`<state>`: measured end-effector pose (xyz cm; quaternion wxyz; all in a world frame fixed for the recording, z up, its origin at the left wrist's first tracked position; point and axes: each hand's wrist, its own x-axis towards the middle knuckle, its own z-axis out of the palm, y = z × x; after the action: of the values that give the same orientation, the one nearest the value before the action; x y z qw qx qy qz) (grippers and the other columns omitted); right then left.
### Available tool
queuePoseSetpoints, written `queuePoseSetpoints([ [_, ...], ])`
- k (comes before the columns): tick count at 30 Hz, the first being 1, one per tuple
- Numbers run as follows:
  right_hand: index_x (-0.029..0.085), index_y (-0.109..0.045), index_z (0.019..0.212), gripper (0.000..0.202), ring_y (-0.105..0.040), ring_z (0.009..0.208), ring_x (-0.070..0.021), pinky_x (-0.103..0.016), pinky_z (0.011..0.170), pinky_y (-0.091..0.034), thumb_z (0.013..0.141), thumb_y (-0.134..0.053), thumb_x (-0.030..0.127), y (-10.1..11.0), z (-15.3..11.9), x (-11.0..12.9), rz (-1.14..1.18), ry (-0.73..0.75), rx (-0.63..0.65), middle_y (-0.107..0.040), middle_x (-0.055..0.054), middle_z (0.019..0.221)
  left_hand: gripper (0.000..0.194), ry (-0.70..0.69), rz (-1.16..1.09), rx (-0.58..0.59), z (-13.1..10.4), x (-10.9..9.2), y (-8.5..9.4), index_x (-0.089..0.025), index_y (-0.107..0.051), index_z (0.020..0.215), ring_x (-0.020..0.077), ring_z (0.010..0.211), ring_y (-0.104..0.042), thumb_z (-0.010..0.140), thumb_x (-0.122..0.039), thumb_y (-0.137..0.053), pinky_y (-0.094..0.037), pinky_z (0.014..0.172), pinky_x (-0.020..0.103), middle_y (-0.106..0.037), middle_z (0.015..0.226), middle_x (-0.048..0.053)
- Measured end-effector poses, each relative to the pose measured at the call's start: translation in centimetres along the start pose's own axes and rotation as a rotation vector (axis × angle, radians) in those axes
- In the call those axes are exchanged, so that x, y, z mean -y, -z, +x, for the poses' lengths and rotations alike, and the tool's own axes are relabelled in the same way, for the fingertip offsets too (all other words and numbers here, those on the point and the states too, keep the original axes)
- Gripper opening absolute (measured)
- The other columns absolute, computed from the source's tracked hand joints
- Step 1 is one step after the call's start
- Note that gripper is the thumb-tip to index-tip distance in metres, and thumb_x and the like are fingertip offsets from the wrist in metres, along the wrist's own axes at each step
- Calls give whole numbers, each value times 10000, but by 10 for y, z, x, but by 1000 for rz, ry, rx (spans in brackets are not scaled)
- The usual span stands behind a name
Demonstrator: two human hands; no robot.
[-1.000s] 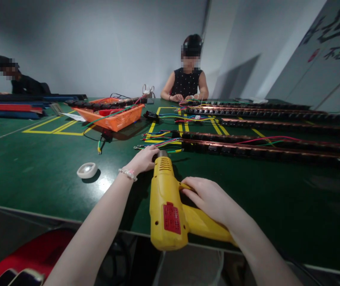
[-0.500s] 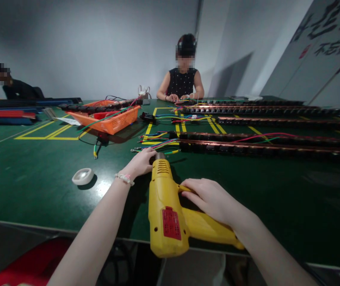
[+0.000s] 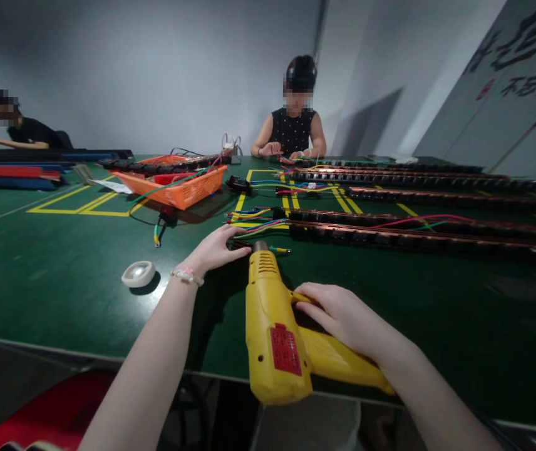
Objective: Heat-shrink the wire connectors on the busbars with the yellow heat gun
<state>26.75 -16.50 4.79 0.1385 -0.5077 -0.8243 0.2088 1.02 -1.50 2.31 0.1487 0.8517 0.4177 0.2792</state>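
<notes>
My right hand (image 3: 338,310) is closed on the front of a yellow heat gun (image 3: 275,338) at its trigger guard, and the gun's handle points right. Its metal nozzle (image 3: 260,246) faces away from me, toward the wires. Beside the nozzle, my left hand (image 3: 214,249) reaches over the ends of several coloured wires (image 3: 263,230), its thumb apart from its fingers. Those fingertips touch or hover at the wires; I cannot tell which. A yellow-green wire (image 3: 279,250) with a metal lug lies just past the nozzle. The wires run into a long black strip with copper bars (image 3: 390,239).
An orange basket (image 3: 197,188) stands at the back left with another strip across it. A white roll of tape (image 3: 138,274) lies left of my arm. More copper strips (image 3: 437,197) lie behind. One co-worker (image 3: 291,134) sits opposite, another (image 3: 33,134) at far left.
My left hand has opened, the thumb moving away from the fingers near the wires. The heat gun stays in my right hand. The view has shifted slightly; the left co-worker's arm now shows.
</notes>
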Motion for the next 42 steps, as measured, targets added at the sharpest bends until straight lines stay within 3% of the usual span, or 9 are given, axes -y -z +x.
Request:
queuePoseSetpoints([
  [8,227,-609,1005,235,-593,916,-184,-295,778,-436,936,-407,325,-1,0,0,-5,-2,-3,-654,-31,1002,471,95,-212,104,-3,5,8,-155,-674,1022,209,899,-630,662,-455,-713,-503,845,356,-679,1017,81],
  [13,227,-616,1023,249,-595,916,-185,-294,783,-436,935,-409,333,0,0,-3,-4,12,-5,-657,-37,1010,493,98,-266,140,-2,12,3,-147,-657,1053,208,913,-634,663,-444,-714,-509,845,371,-674,1052,92],
  [30,235,-618,1040,294,-615,943,-209,-339,814,-474,912,-410,399,16,-25,-42,-14,-164,-62,-667,-47,1055,472,28,-190,127,1,22,-6,-194,-651,1099,206,943,-596,691,-429,-690,-493,866,362,-576,1060,62],
  [36,223,-605,1017,277,-618,906,-202,-335,798,-467,917,-397,378,15,-25,-35,-54,-200,-66,-669,-52,1014,497,35,-179,134,2,24,-7,-189,-644,1115,197,946,-591,686,-434,-693,-489,874,350,-572,1090,65],
  [42,224,-612,988,246,-619,882,-192,-303,744,-455,914,-406,337,6,-14,-13,-72,-148,-76,-672,-42,980,484,28,-159,134,3,21,-6,-194,-650,1110,193,929,-595,688,-429,-687,-492,874,346,-581,1067,60],
])
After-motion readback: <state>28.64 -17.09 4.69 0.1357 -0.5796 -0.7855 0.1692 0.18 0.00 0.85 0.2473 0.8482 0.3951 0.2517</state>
